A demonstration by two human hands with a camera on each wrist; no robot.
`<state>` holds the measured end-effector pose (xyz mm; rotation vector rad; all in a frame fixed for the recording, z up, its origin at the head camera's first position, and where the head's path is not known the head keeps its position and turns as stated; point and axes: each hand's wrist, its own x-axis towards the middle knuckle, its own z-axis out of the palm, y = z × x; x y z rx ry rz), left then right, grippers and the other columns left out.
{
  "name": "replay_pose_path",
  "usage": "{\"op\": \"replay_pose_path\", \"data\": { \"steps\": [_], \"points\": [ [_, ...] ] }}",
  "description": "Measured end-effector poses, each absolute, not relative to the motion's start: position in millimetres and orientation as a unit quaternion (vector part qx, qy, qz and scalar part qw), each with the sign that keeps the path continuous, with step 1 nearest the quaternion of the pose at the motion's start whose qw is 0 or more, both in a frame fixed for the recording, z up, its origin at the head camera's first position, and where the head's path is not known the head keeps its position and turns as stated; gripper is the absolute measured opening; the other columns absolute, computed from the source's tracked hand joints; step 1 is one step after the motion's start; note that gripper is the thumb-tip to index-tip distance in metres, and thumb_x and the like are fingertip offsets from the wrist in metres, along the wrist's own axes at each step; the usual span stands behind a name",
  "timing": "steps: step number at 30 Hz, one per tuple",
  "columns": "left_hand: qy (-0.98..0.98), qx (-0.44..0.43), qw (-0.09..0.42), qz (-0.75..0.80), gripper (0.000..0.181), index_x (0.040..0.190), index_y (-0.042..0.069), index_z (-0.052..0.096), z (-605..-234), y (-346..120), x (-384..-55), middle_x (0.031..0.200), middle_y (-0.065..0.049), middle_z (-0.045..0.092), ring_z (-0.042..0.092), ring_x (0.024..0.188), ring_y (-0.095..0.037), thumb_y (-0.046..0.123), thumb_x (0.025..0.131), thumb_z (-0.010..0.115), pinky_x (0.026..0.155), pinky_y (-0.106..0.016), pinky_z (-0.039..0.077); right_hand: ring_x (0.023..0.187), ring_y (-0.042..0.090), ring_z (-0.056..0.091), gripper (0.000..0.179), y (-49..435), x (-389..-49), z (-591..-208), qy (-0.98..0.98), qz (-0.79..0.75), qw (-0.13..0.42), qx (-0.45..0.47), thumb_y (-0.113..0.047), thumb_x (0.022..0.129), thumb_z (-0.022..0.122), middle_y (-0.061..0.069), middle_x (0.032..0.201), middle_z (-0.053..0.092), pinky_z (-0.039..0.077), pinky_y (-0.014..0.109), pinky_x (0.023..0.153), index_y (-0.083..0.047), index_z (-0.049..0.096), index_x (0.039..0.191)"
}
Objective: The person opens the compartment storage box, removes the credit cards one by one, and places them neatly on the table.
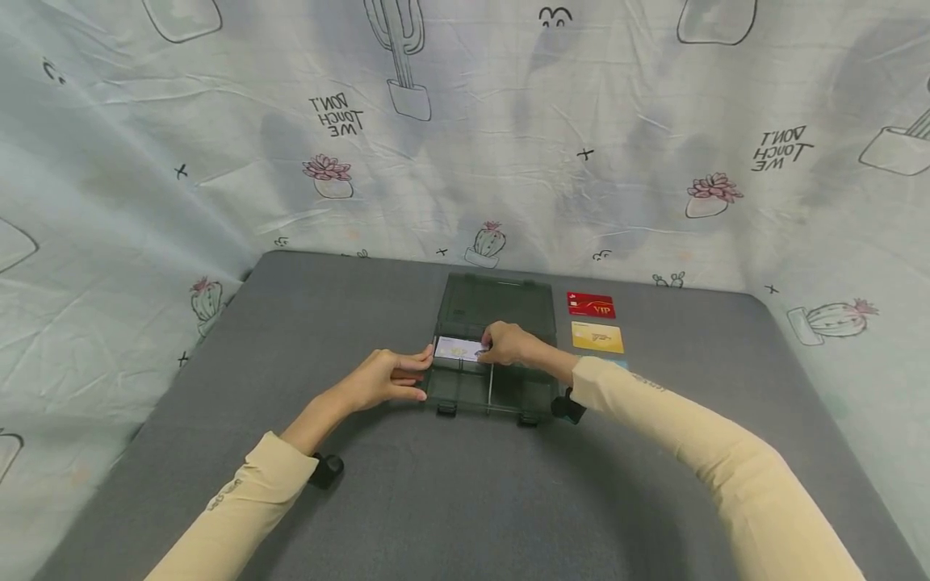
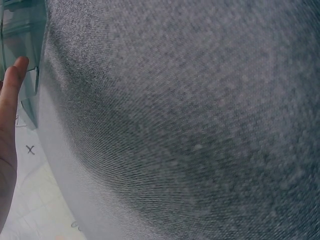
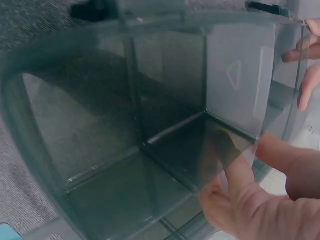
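A dark green translucent box (image 1: 454,389) with dividers lies on the grey table, its lid (image 1: 497,303) folded back. My right hand (image 1: 512,345) reaches over it and pinches the right end of a pale card (image 1: 454,349) with yellow print, which lies flat over the rear left compartment. In the right wrist view the right thumb and fingers (image 3: 240,185) show partly through the clear walls. My left hand (image 1: 385,378) is at the box's left side, its fingers extended along the wall. One straight finger (image 2: 19,70) lies against the box in the left wrist view.
Right of the box lie a red VIP card (image 1: 591,305), a yellow card (image 1: 597,337) and a blue card (image 1: 620,364), mostly hidden by the right forearm. Two black latches (image 1: 446,410) project from the box's front edge. A patterned curtain (image 1: 472,145) hangs behind the table.
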<state>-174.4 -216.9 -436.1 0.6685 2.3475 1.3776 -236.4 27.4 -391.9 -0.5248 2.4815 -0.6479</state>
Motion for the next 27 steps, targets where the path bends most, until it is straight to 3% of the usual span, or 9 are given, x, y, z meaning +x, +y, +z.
{"op": "replay_pose_path", "data": {
  "steps": [4,7,11,14,17,19,21,23,27],
  "points": [
    [0.825,0.232,0.169,0.487,0.063,0.135,-0.008,0.048,-436,-218,-174,0.148,-0.019,0.03,0.048,0.125,-0.033,0.004,0.079,0.075,0.094,-0.026,0.052,0.051,0.011,0.036,0.026,21,-234,-395,0.931,-0.195,0.226,-0.209,-0.014,0.093,0.066,0.006,0.068,0.051,0.04,0.022,0.053,0.011,0.064,0.1],
    [0.824,0.23,0.169,0.49,0.063,0.135,-0.008,0.048,-435,-218,-174,0.148,-0.019,0.03,0.046,0.127,-0.033,0.004,0.079,0.075,0.095,-0.028,0.052,0.049,0.012,0.033,0.025,19,-239,-403,0.933,-0.174,0.225,-0.222,-0.016,0.094,0.064,0.002,0.06,0.038,0.038,0.025,0.051,0.002,0.058,0.077],
    [0.823,0.233,0.17,0.489,0.063,0.135,-0.008,0.047,-436,-218,-175,0.148,-0.019,0.03,0.049,0.125,-0.033,0.004,0.079,0.075,0.094,-0.028,0.052,0.046,0.013,0.035,0.039,27,-277,-466,0.926,-0.181,0.209,-0.256,-0.021,0.095,0.064,0.002,0.054,0.037,0.04,0.025,0.048,-0.009,0.044,0.064],
    [0.824,0.233,0.17,0.488,0.063,0.135,-0.007,0.047,-436,-218,-175,0.148,-0.019,0.03,0.052,0.121,-0.033,0.005,0.079,0.075,0.093,-0.026,0.053,0.049,0.014,0.041,0.041,30,-301,-506,0.928,-0.176,0.192,-0.268,-0.034,0.093,0.065,0.003,0.059,0.044,0.052,0.028,0.059,-0.006,0.05,0.068],
    [0.824,0.23,0.171,0.489,0.063,0.135,-0.007,0.047,-436,-219,-174,0.148,-0.02,0.03,0.052,0.121,-0.033,0.004,0.079,0.075,0.093,-0.026,0.053,0.055,0.018,0.05,0.044,23,-286,-481,0.938,-0.163,0.209,-0.225,-0.034,0.093,0.064,0.007,0.07,0.053,0.057,0.035,0.073,0.008,0.058,0.106],
    [0.824,0.229,0.171,0.489,0.063,0.135,-0.007,0.048,-436,-219,-174,0.148,-0.02,0.03,0.051,0.123,-0.033,0.004,0.079,0.075,0.093,-0.026,0.053,0.05,0.017,0.049,0.055,20,-263,-451,0.939,-0.181,0.197,-0.218,-0.024,0.095,0.063,0.01,0.069,0.056,0.057,0.031,0.062,0.013,0.044,0.131],
    [0.824,0.231,0.172,0.487,0.063,0.135,-0.007,0.048,-436,-218,-174,0.148,-0.02,0.03,0.05,0.123,-0.033,0.005,0.08,0.075,0.093,-0.026,0.053,0.041,0.018,0.045,0.063,17,-241,-425,0.94,-0.193,0.194,-0.205,-0.012,0.096,0.061,0.014,0.065,0.058,0.047,0.026,0.041,0.015,0.028,0.142],
    [0.825,0.232,0.172,0.487,0.063,0.135,-0.007,0.048,-436,-218,-175,0.148,-0.019,0.03,0.051,0.123,-0.033,0.005,0.079,0.075,0.093,-0.026,0.053,0.038,0.016,0.043,0.058,19,-226,-412,0.94,-0.192,0.15,-0.237,-0.007,0.096,0.06,0.019,0.067,0.058,0.038,0.022,0.036,0.016,0.031,0.14],
    [0.827,0.231,0.17,0.484,0.063,0.135,-0.007,0.048,-435,-217,-175,0.148,-0.019,0.03,0.053,0.12,-0.033,0.005,0.079,0.075,0.093,-0.025,0.053,0.059,0.026,0.057,0.044,24,-211,-404,0.944,-0.131,0.038,-0.301,-0.009,0.094,0.063,0.029,0.094,0.057,0.047,0.025,0.044,0.015,0.047,0.127]
  ]
}}
